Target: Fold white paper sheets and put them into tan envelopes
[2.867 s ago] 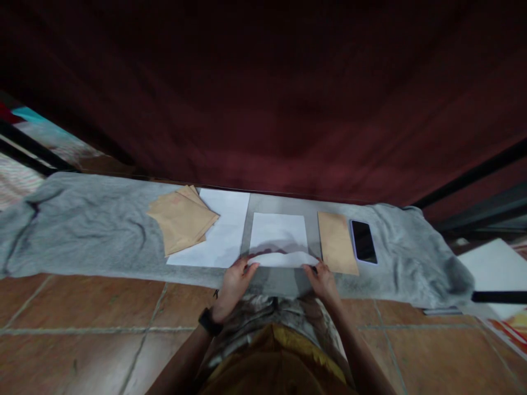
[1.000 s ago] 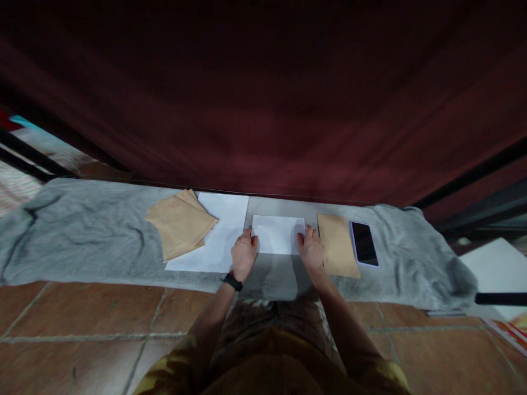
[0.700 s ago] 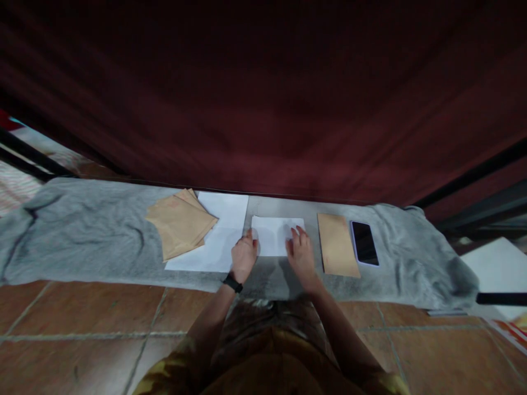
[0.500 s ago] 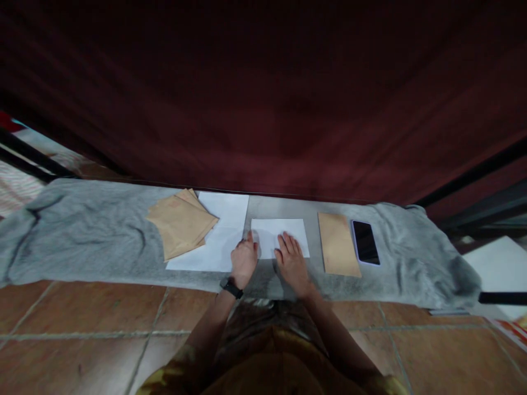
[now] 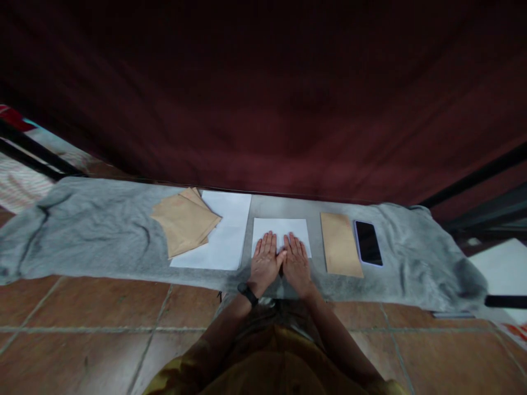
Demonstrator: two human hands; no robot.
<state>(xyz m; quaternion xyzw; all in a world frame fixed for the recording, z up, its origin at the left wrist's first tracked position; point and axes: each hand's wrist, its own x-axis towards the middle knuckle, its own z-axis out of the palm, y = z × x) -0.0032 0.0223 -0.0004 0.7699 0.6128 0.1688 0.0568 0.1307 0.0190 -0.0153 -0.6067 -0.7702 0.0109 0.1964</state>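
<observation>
Side by side, both my hands lie flat over a small white sheet of paper [image 5: 274,225], which may be folded. My left hand [image 5: 265,262], with a dark watch [image 5: 247,294] on the wrist, covers the sheet's lower middle, fingers stretched forward. Touching it at the thumb, my right hand [image 5: 295,263] rests on the lower right part, its fingers also straight. Neither hand grips anything. Left of them lie larger white sheets [image 5: 230,230], partly under a fanned pile of brown envelopes [image 5: 187,222]. A single brown envelope [image 5: 341,244] lies to the right.
A phone [image 5: 368,243] with a pale purple edge lies beside the single envelope. Grey cloth [image 5: 102,230] covers the long narrow surface, with wrinkles at both ends. Behind it hangs a dark red cloth [image 5: 280,120]. Below are terracotta floor tiles [image 5: 90,356].
My left hand has moved right, from the sheet's left edge to its middle, and its fingers have flattened out beside my right hand. The view has shifted slightly.
</observation>
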